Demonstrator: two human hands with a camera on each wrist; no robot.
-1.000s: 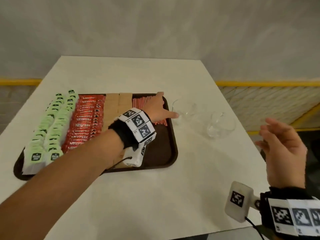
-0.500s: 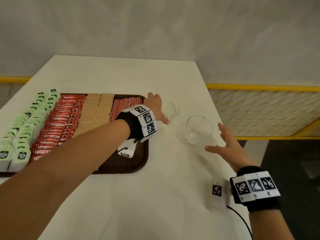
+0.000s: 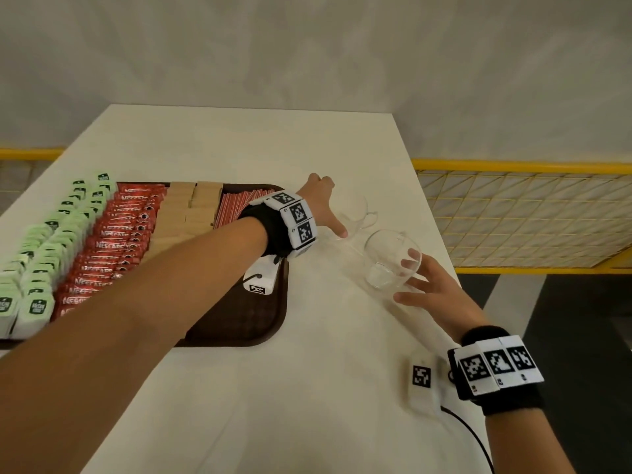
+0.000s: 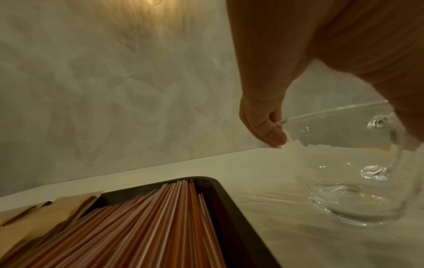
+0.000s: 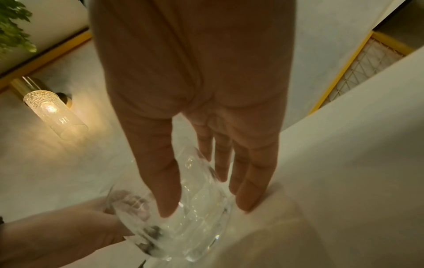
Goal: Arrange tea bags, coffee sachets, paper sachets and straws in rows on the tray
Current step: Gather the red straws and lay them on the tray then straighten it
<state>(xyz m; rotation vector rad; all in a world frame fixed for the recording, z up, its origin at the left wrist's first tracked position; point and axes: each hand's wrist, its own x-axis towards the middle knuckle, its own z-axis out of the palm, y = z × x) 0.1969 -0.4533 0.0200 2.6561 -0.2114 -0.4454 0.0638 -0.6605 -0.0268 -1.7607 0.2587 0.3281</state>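
A brown tray sits on the white table, and everything the task names lies on it in rows. Counting away from the tray's left end: green tea bags, red Nescafé coffee sachets, tan paper sachets, then red-and-white straws at the tray's right end, with bare tray nearer the person beside the straws. In the left wrist view the straws lie side by side, just beside the paper sachets and against the tray's rim.

Neither hand is on any of these. The left hand reaches across the tray's right edge to a clear glass mug standing on the table just beside the tray. Its thumb and fingers curl round the mug's rim and wall, thumb towards the person, fingers on the far side.

The right hand is further from the tray, at a second clear glass cup near the mug. Its fingers are straight and spread, not closed: fingertips show through the glass on the side away from the tray, and the thumb lies at the cup's near side. In the right wrist view the thumb and fingers stand either side of the cup; whether they press it cannot be told.
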